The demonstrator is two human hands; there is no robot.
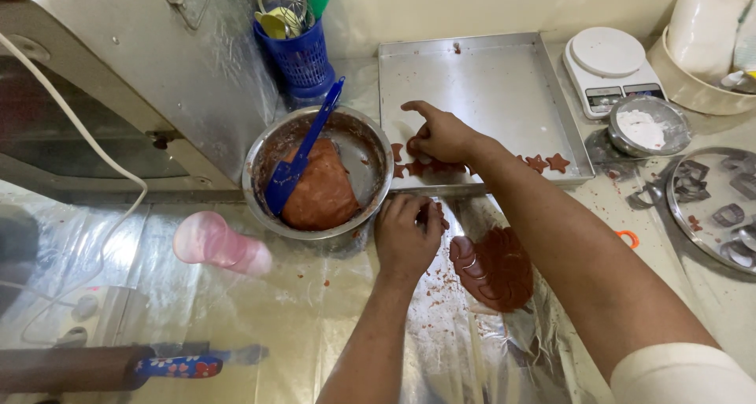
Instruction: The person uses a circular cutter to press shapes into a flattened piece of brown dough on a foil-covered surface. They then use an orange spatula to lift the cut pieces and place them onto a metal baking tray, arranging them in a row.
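Observation:
My right hand [442, 134] reaches into the silver baking tray [488, 81], its fingers pinching a small brown dough cut-out at the tray's front left. Other star-shaped cut-outs [547, 164] lie in a row along the tray's front edge. My left hand [405, 235] rests on the foil-covered counter just below the tray, fingers curled around a small piece of brown dough. Beside it lies a rolled-out sheet of brown dough [496, 266] with shapes cut out of it.
A steel bowl [316, 172] holds a lump of brown dough and a blue spatula. A pink cup [220, 244] lies on its side. A rolling pin [118, 367], a blue utensil holder [299, 50], a white scale [610, 65], a flour tin [646, 126] and a plate of cutters [720, 203] surround the work area.

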